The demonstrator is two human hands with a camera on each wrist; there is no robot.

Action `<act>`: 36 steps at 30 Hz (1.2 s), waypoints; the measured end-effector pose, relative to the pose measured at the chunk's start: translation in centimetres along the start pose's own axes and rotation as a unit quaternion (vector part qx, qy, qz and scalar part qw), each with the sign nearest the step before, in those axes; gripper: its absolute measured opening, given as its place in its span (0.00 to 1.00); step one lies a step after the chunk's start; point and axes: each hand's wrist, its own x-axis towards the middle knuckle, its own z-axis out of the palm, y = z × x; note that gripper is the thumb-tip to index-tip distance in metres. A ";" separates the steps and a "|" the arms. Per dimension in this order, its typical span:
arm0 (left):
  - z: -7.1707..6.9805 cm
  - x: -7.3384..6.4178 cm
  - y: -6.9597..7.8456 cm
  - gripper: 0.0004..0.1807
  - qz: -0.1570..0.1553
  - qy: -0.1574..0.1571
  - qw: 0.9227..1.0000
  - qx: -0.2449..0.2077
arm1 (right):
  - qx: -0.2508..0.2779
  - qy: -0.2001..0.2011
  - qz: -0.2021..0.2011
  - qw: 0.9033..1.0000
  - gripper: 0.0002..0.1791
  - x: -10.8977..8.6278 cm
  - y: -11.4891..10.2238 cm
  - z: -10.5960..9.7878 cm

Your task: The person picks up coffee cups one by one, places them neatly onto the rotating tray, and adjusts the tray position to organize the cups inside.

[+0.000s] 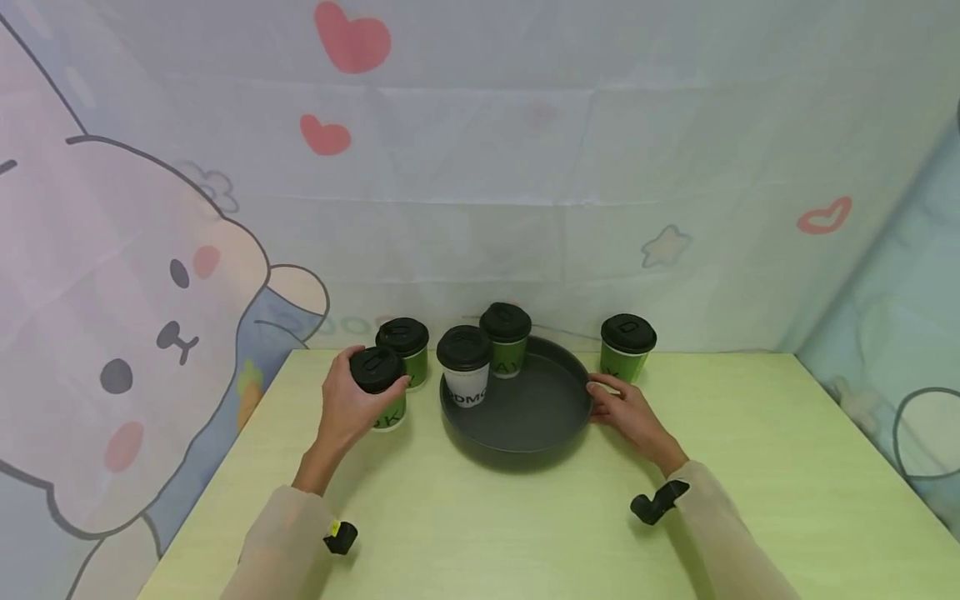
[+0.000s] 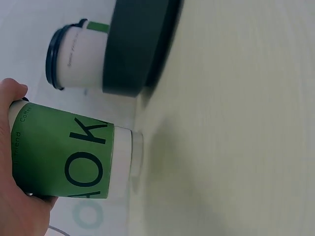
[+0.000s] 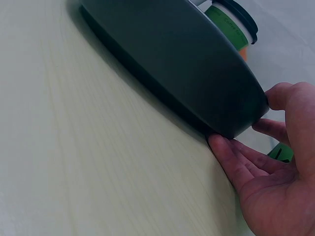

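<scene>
My left hand grips a lidded paper coffee cup with a green sleeve, fingers and thumb around its upper part. In the left wrist view, that cup's base looks slightly off the table. At the right, my right hand pinches the edge of a round dark grey pan. The right wrist view shows fingertips under the pan's lower edge and the thumb against its side. Inside the pan stand a white cup and a green-sleeved cup, both with black lids.
Another green-sleeved cup stands just behind the one in my left hand. One more cup is right of the pan, beyond my right hand. A printed cloth hangs behind the pale table.
</scene>
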 end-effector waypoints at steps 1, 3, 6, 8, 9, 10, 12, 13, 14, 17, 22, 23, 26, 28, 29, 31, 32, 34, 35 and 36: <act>0.0 -0.1 0.5 0.48 0.002 -0.005 1.000 -0.003 | 0.000 0.000 0.000 1.000 0.31 0.0 0.0 0.0; 0.0 -0.2 1.4 0.48 0.006 -0.014 1.000 -0.009 | 0.000 0.000 0.001 1.000 0.31 0.0 -0.1 0.0; 0.1 -0.4 3.0 0.49 0.010 -0.029 0.999 -0.014 | 0.001 -0.001 0.000 1.000 0.30 -0.1 -0.1 0.1; 0.3 -0.4 4.0 0.49 0.016 -0.040 0.999 -0.016 | 0.002 0.000 -0.001 1.000 0.30 0.0 -0.1 0.1; 0.5 -0.4 4.4 0.49 0.020 -0.045 0.999 -0.016 | 0.002 0.001 -0.001 1.000 0.30 0.0 -0.1 0.1; 0.6 -0.5 4.8 0.49 0.024 -0.050 0.998 -0.016 | 0.002 0.002 -0.001 1.000 0.30 0.0 -0.1 0.1; 1.0 -0.6 5.7 0.49 0.033 -0.059 0.998 -0.020 | 0.001 0.003 -0.001 1.000 0.30 -0.1 -0.1 0.1; 1.1 -0.7 6.1 0.49 0.037 -0.062 0.997 -0.022 | 0.000 0.003 -0.001 1.000 0.30 -0.1 -0.1 0.1; 1.3 -0.7 6.4 0.48 0.041 -0.065 0.997 -0.024 | -0.001 0.003 -0.001 1.000 0.30 -0.1 -0.1 0.2; 2.0 -0.9 7.5 0.48 0.049 -0.069 0.996 -0.036 | -0.003 0.003 -0.002 1.000 0.30 -0.1 -0.1 0.2; 3.4 -1.3 9.0 0.48 0.053 -0.070 0.995 -0.047 | 0.004 0.009 0.001 1.000 0.29 -0.1 -0.1 0.3; 3.8 -1.3 9.2 0.48 0.053 -0.069 0.995 -0.046 | 0.003 0.009 0.000 1.000 0.29 -0.1 -0.2 0.3; 4.8 -1.5 9.6 0.49 0.059 -0.072 0.995 -0.046 | 0.004 0.012 0.000 1.000 0.29 -0.1 -0.2 0.3; 5.4 -1.7 9.7 0.49 0.069 -0.077 0.994 -0.044 | 0.002 0.011 0.001 1.000 0.29 -0.1 -0.2 0.3; 5.7 -1.7 9.6 0.49 0.074 -0.081 0.993 -0.042 | -0.001 0.008 0.000 1.000 0.30 -0.1 -0.2 0.3; 6.2 -1.8 9.6 0.49 0.087 -0.088 0.992 -0.038 | -0.002 0.009 0.002 1.000 0.30 -0.1 -0.2 0.3; 6.5 -1.9 9.5 0.49 0.093 -0.090 0.991 -0.037 | -0.004 0.008 0.002 1.000 0.30 -0.1 -0.2 0.3; 6.9 -2.0 9.5 0.49 0.105 -0.086 0.990 -0.037 | -0.007 0.007 0.001 1.000 0.30 -0.1 -0.2 0.2; 7.2 -2.1 9.5 0.49 0.109 -0.083 0.990 -0.035 | -0.007 0.007 0.001 1.000 0.30 -0.1 -0.1 0.2; 7.4 -2.1 9.5 0.49 0.114 -0.079 0.990 -0.034 | -0.006 0.009 0.001 1.000 0.30 0.0 -0.1 0.2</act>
